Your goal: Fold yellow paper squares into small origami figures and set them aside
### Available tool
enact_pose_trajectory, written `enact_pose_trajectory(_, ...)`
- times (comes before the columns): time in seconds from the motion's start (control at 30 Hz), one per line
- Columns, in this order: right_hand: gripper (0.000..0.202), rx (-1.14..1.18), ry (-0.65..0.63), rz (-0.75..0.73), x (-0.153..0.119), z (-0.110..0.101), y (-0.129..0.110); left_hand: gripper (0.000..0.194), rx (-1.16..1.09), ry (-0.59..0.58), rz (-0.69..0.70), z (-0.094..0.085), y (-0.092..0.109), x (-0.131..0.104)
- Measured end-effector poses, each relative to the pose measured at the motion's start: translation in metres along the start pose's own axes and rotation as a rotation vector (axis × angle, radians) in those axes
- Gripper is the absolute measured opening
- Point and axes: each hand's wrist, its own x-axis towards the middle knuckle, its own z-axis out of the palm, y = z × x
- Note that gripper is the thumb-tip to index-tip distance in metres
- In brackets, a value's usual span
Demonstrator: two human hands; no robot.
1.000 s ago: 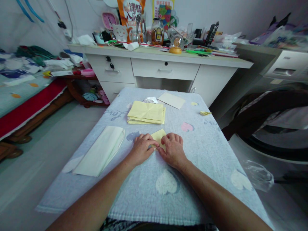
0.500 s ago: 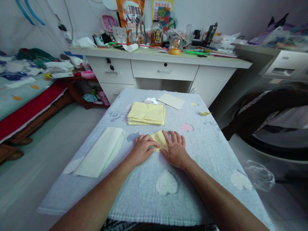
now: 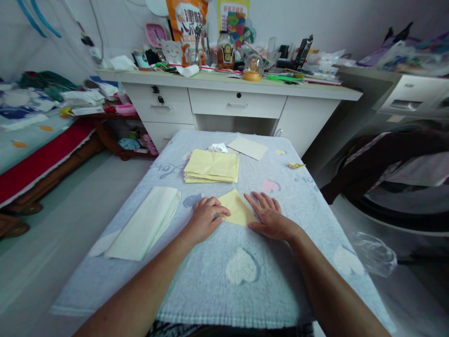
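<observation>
A folded sheet of yellow paper (image 3: 237, 209) lies flat on the cloth-covered table, its outline roughly triangular. My left hand (image 3: 209, 216) is closed on its left edge, thumb and fingers pinching there. At the right edge rests my right hand (image 3: 269, 215), palm down with the fingers spread. Beyond the hands sits a stack of creased yellow paper (image 3: 211, 166). To the left lies a folded bundle of pale paper (image 3: 145, 224). A small folded yellow piece (image 3: 296, 165) is on the far right of the table.
A pale card (image 3: 247, 147) and a crumpled white wrapper (image 3: 217, 148) lie behind the stack. Past the table stands a cluttered white desk (image 3: 242, 100). A washing machine (image 3: 407, 105) is on the right, with a bed (image 3: 42, 133) on the left.
My right hand has slid to the right across the paper, showing more of its surface. My left hand keeps its hold on the left edge. The view has shifted slightly.
</observation>
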Motion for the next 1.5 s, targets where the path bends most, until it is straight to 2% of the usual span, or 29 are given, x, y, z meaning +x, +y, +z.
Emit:
enact_pose_trajectory(0.1,0.09,0.035,-0.024,-0.015,-0.001,-0.004,0.004,0.022,-0.005,-0.002,0.01,-0.001,0.001,0.0)
enact_pose_trajectory(0.2,0.095,0.073,0.01,-0.029,0.002,-0.004,0.008,0.02,-0.033,0.041,0.054,0.0,0.0,0.0)
enact_pose_trajectory(0.3,0.076,0.134,0.098,-0.04,0.006,-0.001,0.007,0.02,-0.084,0.145,0.082,0.003,0.001,0.001)
enact_pose_trajectory(0.37,0.062,0.149,0.191,-0.048,0.01,0.003,0.002,0.027,-0.117,0.204,0.07,0.005,0.001,0.001)
enact_pose_trajectory(0.5,0.058,0.082,0.306,-0.054,0.013,0.013,-0.012,0.042,-0.178,0.25,0.059,0.005,0.002,0.002)
enact_pose_trajectory(0.7,0.053,0.152,0.318,-0.127,0.013,0.014,-0.02,0.045,-0.313,0.241,0.043,0.006,-0.003,0.005)
enact_pose_trajectory(0.83,0.049,0.249,0.31,-0.182,0.011,0.011,-0.022,0.056,-0.471,0.267,-0.083,0.008,-0.005,0.005)
enact_pose_trajectory(0.9,0.047,0.291,0.295,-0.2,0.01,0.011,-0.023,0.058,-0.593,0.225,-0.144,0.006,-0.004,0.005)
enact_pose_trajectory(0.97,0.054,0.321,0.285,-0.213,0.011,0.012,-0.023,0.058,-0.727,0.148,-0.178,0.002,-0.003,0.004)
enact_pose_trajectory(1.03,0.065,0.331,0.28,-0.218,0.011,0.014,-0.023,0.055,-0.801,0.131,-0.193,-0.002,-0.001,0.004)
enact_pose_trajectory(1.1,0.071,0.323,0.274,-0.212,0.011,0.016,-0.022,0.052,-0.814,0.159,-0.197,-0.004,-0.001,0.004)
enact_pose_trajectory(1.2,0.066,0.335,0.283,-0.211,0.011,0.017,-0.02,0.046,-0.829,0.206,-0.186,-0.006,0.0,0.004)
enact_pose_trajectory(1.27,0.067,0.433,0.349,-0.2,0.011,0.017,-0.02,0.043,-0.859,0.269,-0.179,-0.006,0.001,0.004)
enact_pose_trajectory(1.4,0.073,0.829,0.509,-0.151,0.015,0.016,-0.019,0.038,-0.916,0.437,-0.194,-0.006,0.003,0.003)
enact_pose_trajectory(1.5,0.077,1.121,0.446,-0.125,0.018,0.017,-0.021,0.034,-0.946,0.499,-0.194,-0.006,0.005,0.003)
